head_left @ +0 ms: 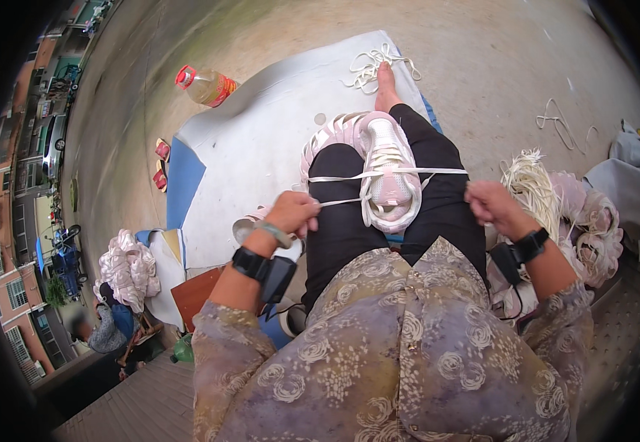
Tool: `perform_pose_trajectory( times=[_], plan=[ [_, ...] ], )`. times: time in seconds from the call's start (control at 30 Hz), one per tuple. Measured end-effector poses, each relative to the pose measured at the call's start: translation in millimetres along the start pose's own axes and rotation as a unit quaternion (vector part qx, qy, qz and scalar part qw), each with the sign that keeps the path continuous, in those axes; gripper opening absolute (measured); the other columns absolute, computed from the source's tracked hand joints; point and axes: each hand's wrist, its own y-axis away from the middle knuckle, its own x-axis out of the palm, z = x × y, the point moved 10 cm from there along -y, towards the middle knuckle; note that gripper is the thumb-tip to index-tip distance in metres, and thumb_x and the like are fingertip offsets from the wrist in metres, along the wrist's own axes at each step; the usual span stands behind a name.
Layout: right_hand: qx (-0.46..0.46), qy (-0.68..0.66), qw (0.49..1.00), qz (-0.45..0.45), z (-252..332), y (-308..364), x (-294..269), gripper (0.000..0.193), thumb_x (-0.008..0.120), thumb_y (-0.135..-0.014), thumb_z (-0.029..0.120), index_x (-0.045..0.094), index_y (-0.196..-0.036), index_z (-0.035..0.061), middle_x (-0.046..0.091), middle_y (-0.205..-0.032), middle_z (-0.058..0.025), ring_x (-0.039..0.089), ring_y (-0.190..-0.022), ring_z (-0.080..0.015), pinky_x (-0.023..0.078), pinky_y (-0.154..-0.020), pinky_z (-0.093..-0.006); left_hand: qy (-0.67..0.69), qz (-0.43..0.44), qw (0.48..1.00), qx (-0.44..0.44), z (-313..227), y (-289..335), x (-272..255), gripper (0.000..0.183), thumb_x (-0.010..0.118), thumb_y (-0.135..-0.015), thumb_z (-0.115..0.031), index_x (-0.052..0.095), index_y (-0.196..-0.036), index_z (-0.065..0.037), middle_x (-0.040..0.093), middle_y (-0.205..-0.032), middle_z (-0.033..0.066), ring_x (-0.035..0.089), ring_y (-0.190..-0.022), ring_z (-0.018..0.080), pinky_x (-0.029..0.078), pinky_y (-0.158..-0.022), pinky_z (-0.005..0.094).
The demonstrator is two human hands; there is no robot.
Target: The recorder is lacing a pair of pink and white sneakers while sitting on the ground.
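A pink and white sneaker (392,193) lies across my lap, its toe pointing away from me and its opening nearest my body. White lace runs criss-cross over its tongue, and its loose lengths stretch out to both sides. My left hand (294,214) is closed on a lace length left of the shoe. On the other side, my right hand (495,208) is closed at the end of the white shoelace (441,171), which is drawn taut over my thigh. More pale pink shoes (327,140) lie in a curved row beside the sneaker, partly hidden by my knee.
Loose white laces (370,68) lie by my bare foot on a white sheet (261,140). A bundle of cream laces (530,184) and more pink shoes (598,221) sit at my right. A red-capped bottle (209,87) and red slippers (161,163) are left. Another person (106,331) sits further off.
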Motion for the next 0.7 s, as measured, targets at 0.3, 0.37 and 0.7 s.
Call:
perform_pose_trajectory(
  times=[0.3, 0.37, 0.7],
  plan=[
    [-0.064, 0.033, 0.997, 0.024, 32, -46, 67, 0.019, 0.057, -0.086, 0.025, 0.06, -0.079, 0.0075, 0.053, -0.066, 0.003, 0.047, -0.056, -0.0057, 0.039, -0.05, -0.0193, 0.074, 0.035, 0.997, 0.004, -52, -48, 60, 0.017, 0.055, -0.082, -0.016, 0.055, -0.07, -0.004, 0.054, -0.053, 0.0041, 0.041, -0.035, 0.0085, 0.035, -0.033, 0.0233],
    [-0.092, 0.065, 0.993, 0.019, 33, -54, 66, 0.016, 0.06, -0.084, 0.022, 0.063, -0.08, 0.0064, 0.052, -0.065, 0.0034, 0.047, -0.057, -0.0033, 0.04, -0.052, -0.0162, 0.073, 0.025, 0.997, 0.017, -60, -56, 62, 0.017, 0.055, -0.082, -0.016, 0.055, -0.07, -0.004, 0.054, -0.054, 0.0039, 0.041, -0.035, 0.0082, 0.034, -0.033, 0.023],
    [-0.165, -0.06, 0.984, -0.026, 32, -68, 58, 0.006, 0.058, -0.084, 0.009, 0.059, -0.088, 0.0045, 0.06, -0.073, -0.0015, 0.056, -0.063, -0.0068, 0.046, -0.057, -0.019, 0.237, -0.074, 0.966, 0.07, -66, -53, 55, 0.013, 0.053, -0.087, -0.017, 0.054, -0.081, -0.006, 0.053, -0.06, 0.0011, 0.04, -0.039, 0.0053, 0.032, -0.035, 0.0204]
  ],
)
